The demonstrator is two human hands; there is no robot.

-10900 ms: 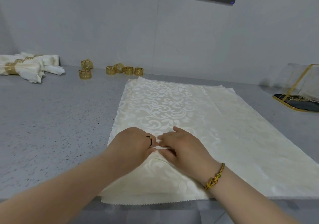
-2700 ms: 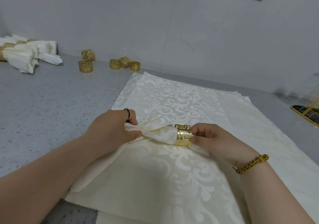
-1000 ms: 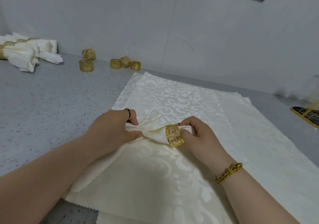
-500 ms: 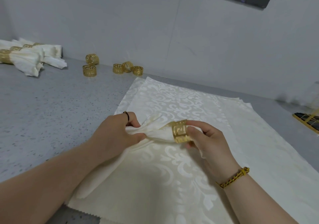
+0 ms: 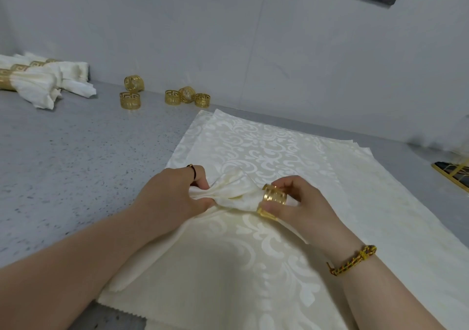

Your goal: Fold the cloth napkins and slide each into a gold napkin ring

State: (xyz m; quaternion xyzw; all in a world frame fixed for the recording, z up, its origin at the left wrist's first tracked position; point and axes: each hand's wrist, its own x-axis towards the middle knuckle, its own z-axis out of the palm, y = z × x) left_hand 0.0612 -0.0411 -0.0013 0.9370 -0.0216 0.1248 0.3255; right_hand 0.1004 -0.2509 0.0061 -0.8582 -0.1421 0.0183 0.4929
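Observation:
A cream damask napkin [image 5: 233, 195] is gathered into a bunch just above the stack of flat napkins [image 5: 266, 149]. My left hand [image 5: 172, 197] grips the bunched cloth at its left. A gold napkin ring [image 5: 274, 201] sits round the gathered end, and my right hand [image 5: 302, 207] pinches it between thumb and fingers. The rest of the napkin trails down toward the counter's front edge under my left forearm.
Several loose gold rings [image 5: 130, 99] stand near the back wall of the grey speckled counter [image 5: 76, 157]. Finished ringed napkins [image 5: 38, 83] lie at the far left. A gold wire holder [image 5: 451, 177] sits at the right edge.
My right hand has turned the ring and shifted it slightly right along the gathered cloth. The left hand keeps its grip on the bunch.

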